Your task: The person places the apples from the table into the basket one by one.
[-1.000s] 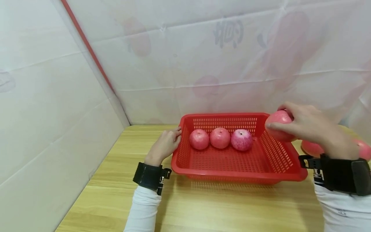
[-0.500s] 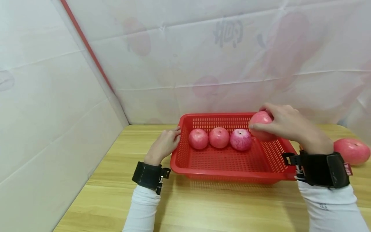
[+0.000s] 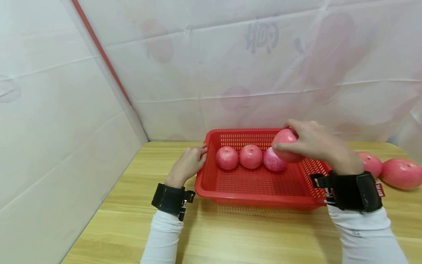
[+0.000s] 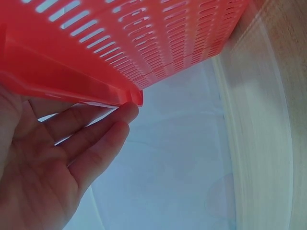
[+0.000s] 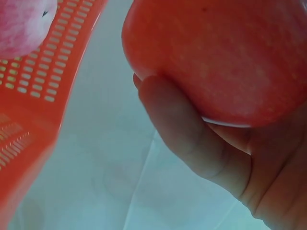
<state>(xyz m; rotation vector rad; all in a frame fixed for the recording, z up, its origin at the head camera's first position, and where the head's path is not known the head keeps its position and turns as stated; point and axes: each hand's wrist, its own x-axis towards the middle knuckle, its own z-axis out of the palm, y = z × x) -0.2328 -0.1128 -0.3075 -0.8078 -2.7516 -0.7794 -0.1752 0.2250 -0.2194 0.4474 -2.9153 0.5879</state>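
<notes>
A red apple (image 3: 284, 141) is gripped in my right hand (image 3: 311, 141), raised over the right part of the red plastic basket (image 3: 263, 198). In the right wrist view, the thumb curves against the held apple (image 5: 216, 62). Three apples stand in a row inside the basket: a red one (image 3: 227, 158) on the left, another red apple (image 3: 251, 156) in the middle, and a purple-streaked apple (image 3: 273, 161), partly covered by the held one. My left hand (image 3: 187, 165) touches the basket's left rim; its fingers (image 4: 96, 153) extend rather straight along the rim's underside.
Right of the basket, a red apple (image 3: 370, 164) and a larger red fruit (image 3: 403, 173) lie on the wooden table (image 3: 250, 238). A pale printed sheet (image 3: 197, 73) hangs behind the table, with another on the left.
My right hand has moved left with the apple, from the basket's right rim to over its inside near the purple-streaked apple. My left hand has stayed at the left rim.
</notes>
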